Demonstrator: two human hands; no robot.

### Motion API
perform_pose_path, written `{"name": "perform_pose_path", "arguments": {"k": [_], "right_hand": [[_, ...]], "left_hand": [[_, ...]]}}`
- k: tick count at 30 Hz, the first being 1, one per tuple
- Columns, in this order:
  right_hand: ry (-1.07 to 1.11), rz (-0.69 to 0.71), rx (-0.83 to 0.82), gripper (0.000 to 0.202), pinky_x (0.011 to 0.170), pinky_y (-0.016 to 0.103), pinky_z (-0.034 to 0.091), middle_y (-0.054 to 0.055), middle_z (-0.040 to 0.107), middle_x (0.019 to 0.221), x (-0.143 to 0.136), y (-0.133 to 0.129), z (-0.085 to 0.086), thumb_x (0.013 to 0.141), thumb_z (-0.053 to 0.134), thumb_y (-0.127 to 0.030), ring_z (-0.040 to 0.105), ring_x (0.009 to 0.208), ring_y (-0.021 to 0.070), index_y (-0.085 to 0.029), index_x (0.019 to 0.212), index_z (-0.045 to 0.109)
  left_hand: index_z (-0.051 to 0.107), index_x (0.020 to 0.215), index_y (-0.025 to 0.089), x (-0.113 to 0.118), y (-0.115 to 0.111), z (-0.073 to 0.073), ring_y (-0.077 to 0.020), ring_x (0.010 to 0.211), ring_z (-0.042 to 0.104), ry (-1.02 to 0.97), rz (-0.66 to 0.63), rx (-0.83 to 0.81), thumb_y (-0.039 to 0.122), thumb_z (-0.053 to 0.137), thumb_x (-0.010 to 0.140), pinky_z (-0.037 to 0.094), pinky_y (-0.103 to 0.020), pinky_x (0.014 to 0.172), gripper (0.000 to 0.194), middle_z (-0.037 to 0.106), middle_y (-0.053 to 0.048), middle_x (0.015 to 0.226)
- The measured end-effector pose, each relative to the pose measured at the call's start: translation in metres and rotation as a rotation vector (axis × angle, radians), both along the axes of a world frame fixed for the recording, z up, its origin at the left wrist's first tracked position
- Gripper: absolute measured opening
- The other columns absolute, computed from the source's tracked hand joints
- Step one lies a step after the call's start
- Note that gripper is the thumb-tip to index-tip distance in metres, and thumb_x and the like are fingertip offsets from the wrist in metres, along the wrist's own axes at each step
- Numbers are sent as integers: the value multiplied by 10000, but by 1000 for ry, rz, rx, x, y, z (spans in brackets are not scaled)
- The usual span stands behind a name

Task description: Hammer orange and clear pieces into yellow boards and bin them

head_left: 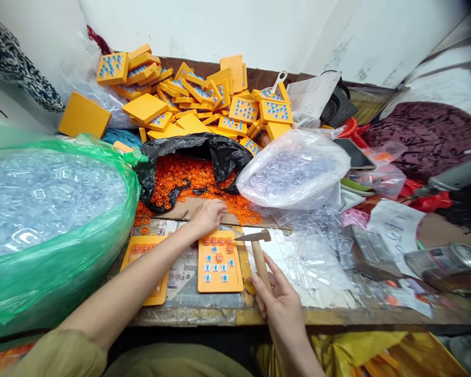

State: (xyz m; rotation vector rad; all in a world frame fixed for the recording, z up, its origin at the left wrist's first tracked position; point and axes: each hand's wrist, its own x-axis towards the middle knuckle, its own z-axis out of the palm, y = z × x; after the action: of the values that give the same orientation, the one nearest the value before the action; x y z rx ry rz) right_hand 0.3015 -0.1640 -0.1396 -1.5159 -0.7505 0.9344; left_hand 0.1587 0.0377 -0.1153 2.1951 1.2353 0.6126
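My right hand grips the wooden handle of a small hammer, its pointed metal head level beside the top right of a yellow plastic plate. Blue-centred pieces sit in rows on that plate, and orange translucent caps cover the top row and one spot lower down. My left hand is beyond the plate, close to loose orange caps, with fingers curled together; whatever they hold is hidden. Under my left forearm lies a second yellow plate, partly covered, with orange caps on it.
A black bag spills orange caps. Clear plastic pieces fill a green bag on the left and a white bag at the right. Yellow plates are heaped behind. A metal can lies right, near loose clear pieces.
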Motion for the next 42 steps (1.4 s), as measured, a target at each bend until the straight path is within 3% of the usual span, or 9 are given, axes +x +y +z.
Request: {"name": "perform_pose_path", "arguments": {"k": [3,7,16,20,24,27,34,38,42], "right_hand": [[92,-47,-28,753,328,186,307,-7,674,752,-2,-1,5,712,765,-458,364,364,38,-231,1377,494],[145,-39,-28,760,352,175,272,-32,630,690,-3,-2,11,723,767,-444,356,390,37,-209,1381,466],[110,-19,-33,747,350,179,307,-28,642,686,-5,-1,13,731,755,-453,376,390,46,-221,1385,480],[15,34,-13,712,351,198,397,41,718,912,-1,-11,9,780,714,-441,462,404,62,-230,1412,460],[-236,119,21,504,717,315,614,88,653,1261,5,-25,10,834,655,-397,717,885,220,-215,1300,600],[-441,252,103,389,971,385,515,66,658,1252,3,-30,15,863,618,-316,634,1137,255,-209,1236,655],[-725,446,326,497,879,258,554,61,663,1254,-11,-27,30,918,509,-130,683,1050,193,-284,1390,495],[-781,541,252,468,819,241,569,65,730,1082,-11,-27,25,938,465,-145,726,882,169,-276,1386,504],[-645,469,152,410,933,308,530,74,678,1226,-5,-25,15,935,500,-228,669,1077,208,-246,1340,563]], "left_hand": [[723,822,153,13,13,-6,-218,889,653,62,-6,-15,70,564,773,509,-340,847,186,722,-74,876],[711,741,151,7,10,-6,-186,728,634,116,-35,-42,100,592,751,508,-283,717,130,669,-38,717],[701,788,161,-7,-6,-6,-217,908,628,142,-77,12,102,531,813,482,-309,843,182,676,-72,895],[686,867,163,-19,-22,4,-224,943,628,108,-84,18,94,557,791,480,-331,885,165,693,-70,920],[587,1112,160,-45,-68,15,-196,895,645,17,-77,-8,159,582,803,511,-313,828,308,688,-67,958],[540,1152,194,-61,-104,13,-188,862,656,-100,-103,-99,182,579,812,522,-311,799,343,689,-45,912],[506,1186,190,-66,-123,-4,-198,857,657,-147,-85,-134,201,544,842,533,-329,788,347,693,-76,957],[504,1173,189,-65,-123,-4,-184,831,656,-170,-85,-142,146,532,814,531,-312,768,362,698,-62,929],[553,1142,181,-68,-113,3,-150,721,637,-190,-67,-191,190,605,792,532,-265,685,354,690,-30,864]]}}
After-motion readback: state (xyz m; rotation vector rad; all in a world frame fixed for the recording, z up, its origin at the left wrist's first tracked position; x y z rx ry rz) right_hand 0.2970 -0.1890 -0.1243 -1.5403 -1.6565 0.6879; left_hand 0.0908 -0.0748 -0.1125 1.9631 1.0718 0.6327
